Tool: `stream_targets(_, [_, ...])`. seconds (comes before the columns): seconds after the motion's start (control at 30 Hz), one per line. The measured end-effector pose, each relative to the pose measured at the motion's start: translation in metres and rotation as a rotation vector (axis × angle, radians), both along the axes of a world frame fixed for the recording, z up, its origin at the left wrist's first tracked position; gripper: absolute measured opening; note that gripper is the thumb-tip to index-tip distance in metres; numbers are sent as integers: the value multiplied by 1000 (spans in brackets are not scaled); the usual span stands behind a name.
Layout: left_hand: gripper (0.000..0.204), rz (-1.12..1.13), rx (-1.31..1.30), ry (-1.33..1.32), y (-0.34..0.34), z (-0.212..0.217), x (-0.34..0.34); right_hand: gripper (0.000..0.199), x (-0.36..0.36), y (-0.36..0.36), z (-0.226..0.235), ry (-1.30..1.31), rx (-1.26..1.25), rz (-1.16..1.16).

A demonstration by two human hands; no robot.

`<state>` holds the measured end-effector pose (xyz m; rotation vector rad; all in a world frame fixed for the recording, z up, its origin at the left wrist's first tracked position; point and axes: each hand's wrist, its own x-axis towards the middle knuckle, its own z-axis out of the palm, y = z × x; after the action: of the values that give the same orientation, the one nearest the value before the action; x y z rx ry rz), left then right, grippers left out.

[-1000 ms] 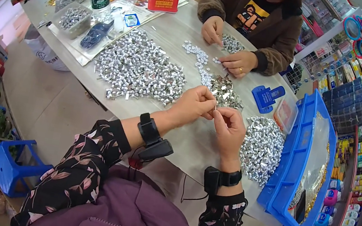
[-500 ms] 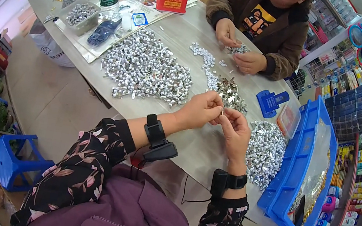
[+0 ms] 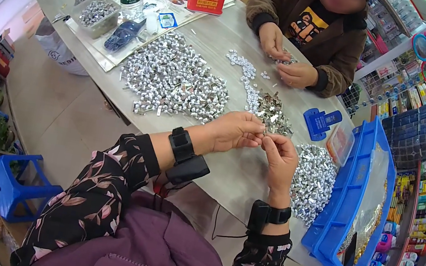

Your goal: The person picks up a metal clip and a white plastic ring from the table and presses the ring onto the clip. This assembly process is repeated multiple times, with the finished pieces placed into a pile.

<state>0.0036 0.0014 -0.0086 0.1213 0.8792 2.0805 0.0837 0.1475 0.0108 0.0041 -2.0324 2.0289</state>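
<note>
**Tiny shiny bits, both hands pinching one piece**

So the left hand point(image 3: 233, 131) and right hand point(image 3: 279, 157) meet just over the near edge of the worktop point(image 3: 241, 166), fingertips pressed together on one small silver part point(image 3: 264, 133). Both grips are narrow, a tight pinch on that part; it's too small to tell its exact shape, or which hand carries most of it.

Taking the blue bin point(image 3: 351, 203) as the landmark: a heap of the silver pieces, the near pile point(image 3: 313, 176), lies just left of it, right beside the right hand. Further left of the bin and past the hands sits a small darker pile point(image 3: 271, 112), and well left of that the big pile point(image 3: 174, 78). A blue clip point(image 3: 320, 122) lies just beyond the bin's far corner. Across the worktop, another person's hands point(image 3: 286, 57) work on the same kind of pieces.

My guess on handling: these parts look like thin metal, very light and stiff, smooth enough to slip or flick away, and easy to lose in the heaps. Fingertip pinch on the sides or ends seems the only way to hold one, with light pressure so it doesn't bend or pop out.
</note>
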Motion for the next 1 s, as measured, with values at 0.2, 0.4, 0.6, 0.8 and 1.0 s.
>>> stream_targets(0.2, [15,146,-101,329,6,2,11,9,0,1,-8,14,109,-31])
stream_targets(0.4, [13,188,-127,405,1,2,8,9,-2,-9,-8,44,77,-45])
stream_targets(0.6, [11,184,-85,290,2,1,11,10,-2,-9,-7,24,7,-65])
stream_targets(0.8, [10,221,-154,412,2,4,10,9,-6,-14,-8,36,30,-85])
stream_targets(1.0, [12,186,-140,343,2,14,6,10,-5,4,-5,-7,49,-63])
